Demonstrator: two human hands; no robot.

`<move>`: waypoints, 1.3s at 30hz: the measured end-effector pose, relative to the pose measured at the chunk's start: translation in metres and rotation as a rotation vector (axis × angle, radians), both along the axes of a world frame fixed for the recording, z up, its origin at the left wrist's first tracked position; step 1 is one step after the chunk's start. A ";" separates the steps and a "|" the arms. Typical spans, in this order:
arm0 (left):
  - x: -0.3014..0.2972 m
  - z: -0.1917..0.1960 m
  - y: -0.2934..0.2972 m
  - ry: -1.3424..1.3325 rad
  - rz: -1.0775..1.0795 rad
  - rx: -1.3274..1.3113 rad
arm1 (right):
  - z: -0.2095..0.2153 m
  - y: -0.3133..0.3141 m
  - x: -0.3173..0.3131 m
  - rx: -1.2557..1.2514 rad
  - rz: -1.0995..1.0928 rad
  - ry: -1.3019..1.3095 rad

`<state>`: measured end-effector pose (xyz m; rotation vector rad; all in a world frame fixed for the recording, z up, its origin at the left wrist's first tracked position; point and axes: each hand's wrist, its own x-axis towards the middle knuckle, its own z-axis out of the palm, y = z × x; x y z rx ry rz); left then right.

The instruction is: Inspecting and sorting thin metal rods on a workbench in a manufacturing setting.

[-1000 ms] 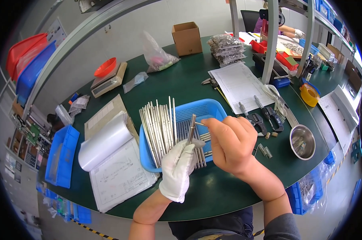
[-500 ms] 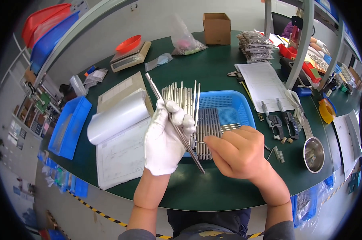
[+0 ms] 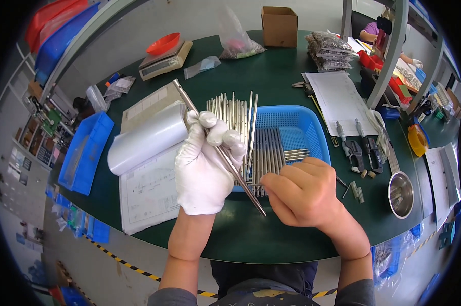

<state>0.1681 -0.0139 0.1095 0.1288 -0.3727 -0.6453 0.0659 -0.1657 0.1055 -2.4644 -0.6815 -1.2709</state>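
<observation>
Shiny metal rod (image 3: 218, 145), white cloth glove (image 3: 202, 173), blue plastic mesh basket (image 3: 297, 122), matt green tabletop (image 3: 271, 76)

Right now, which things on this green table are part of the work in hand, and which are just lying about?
In use: gloved left hand gripping a long metal rod; bare right hand; blue plastic basket of rods.

Lying about: cardboard box, weighing scale, steel bowl, yellow tape roll.

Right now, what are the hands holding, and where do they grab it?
The gloved left hand grips a long metal rod around its middle. The bare right hand is closed near its lower end; what it holds cannot be told.
</observation>
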 end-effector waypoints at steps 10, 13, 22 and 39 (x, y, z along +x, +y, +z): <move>-0.003 0.005 -0.002 -0.094 -0.027 0.039 | -0.006 0.012 0.000 -0.032 -0.039 -0.027; -0.007 0.007 -0.004 -0.074 0.049 0.100 | -0.011 0.022 -0.003 -0.092 -0.138 -0.059; -0.008 0.006 -0.006 -0.054 0.021 0.107 | -0.010 0.019 -0.003 -0.057 -0.095 0.020; -0.002 0.005 -0.004 -0.100 0.137 0.087 | -0.010 0.016 -0.003 -0.052 -0.095 0.002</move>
